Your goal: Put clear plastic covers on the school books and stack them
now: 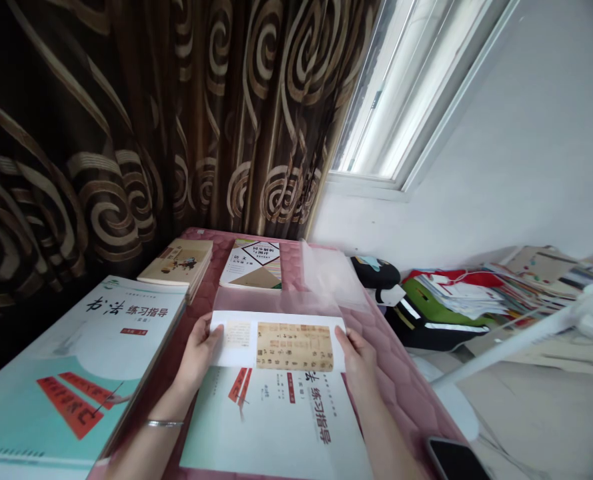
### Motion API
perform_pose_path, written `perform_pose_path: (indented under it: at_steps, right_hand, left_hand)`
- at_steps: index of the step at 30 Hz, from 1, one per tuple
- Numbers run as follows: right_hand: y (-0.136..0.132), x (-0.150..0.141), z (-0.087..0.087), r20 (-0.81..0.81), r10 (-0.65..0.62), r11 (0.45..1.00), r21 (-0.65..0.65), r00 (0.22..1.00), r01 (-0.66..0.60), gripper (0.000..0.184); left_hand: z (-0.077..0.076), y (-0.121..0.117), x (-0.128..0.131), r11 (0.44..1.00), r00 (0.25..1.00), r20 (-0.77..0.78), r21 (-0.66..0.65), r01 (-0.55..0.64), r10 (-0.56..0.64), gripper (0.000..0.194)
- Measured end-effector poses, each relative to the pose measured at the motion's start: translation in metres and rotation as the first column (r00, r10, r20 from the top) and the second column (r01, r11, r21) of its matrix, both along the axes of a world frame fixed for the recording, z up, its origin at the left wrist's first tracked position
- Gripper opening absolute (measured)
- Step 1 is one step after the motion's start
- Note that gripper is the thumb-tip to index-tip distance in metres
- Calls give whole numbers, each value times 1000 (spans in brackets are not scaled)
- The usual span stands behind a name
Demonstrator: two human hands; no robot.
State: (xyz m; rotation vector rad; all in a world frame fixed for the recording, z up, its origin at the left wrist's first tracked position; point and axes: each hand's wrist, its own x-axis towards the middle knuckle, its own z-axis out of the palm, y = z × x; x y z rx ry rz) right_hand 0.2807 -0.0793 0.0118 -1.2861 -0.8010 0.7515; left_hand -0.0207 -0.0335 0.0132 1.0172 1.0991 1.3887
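My left hand and my right hand grip the two ends of a white printed page, thumbs on top. A tan picture of calligraphy covers most of it. Below, between my forearms, lies a pale teal calligraphy workbook cover with red banners, its title turned sideways. Whether the page is joined to this cover I cannot tell. Clear plastic film spreads behind the page. My left wrist wears a silver bangle.
A stack of the same teal workbooks stands at left, with small tan booklets behind. A white-covered book lies at the back of the pink quilted cloth. A phone sits front right, beside a white lamp arm.
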Motion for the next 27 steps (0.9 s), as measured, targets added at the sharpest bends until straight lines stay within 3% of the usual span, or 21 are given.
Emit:
perform_pose_path:
  at_steps: [7, 15, 24, 27]
  right_hand:
    - [4, 2, -3, 16, -68, 996, -51, 998, 68, 40]
    - [2, 0, -3, -48, -45, 999, -33, 998, 44, 38]
    - [0, -2, 2, 110, -40, 998, -45, 993, 45, 40]
    - [-2, -5, 4, 94, -50, 998, -21, 994, 52, 36]
  left_hand:
    - [-1, -1, 1, 1000, 1000, 12, 2, -6, 6, 51]
    - [2, -3, 2, 1000, 1000, -18, -5, -25, 25, 48]
    - [-5, 0, 1, 999, 999, -37, 36, -26, 28, 47]
    - [-7, 0, 2, 997, 997, -49, 54, -49, 52, 45]
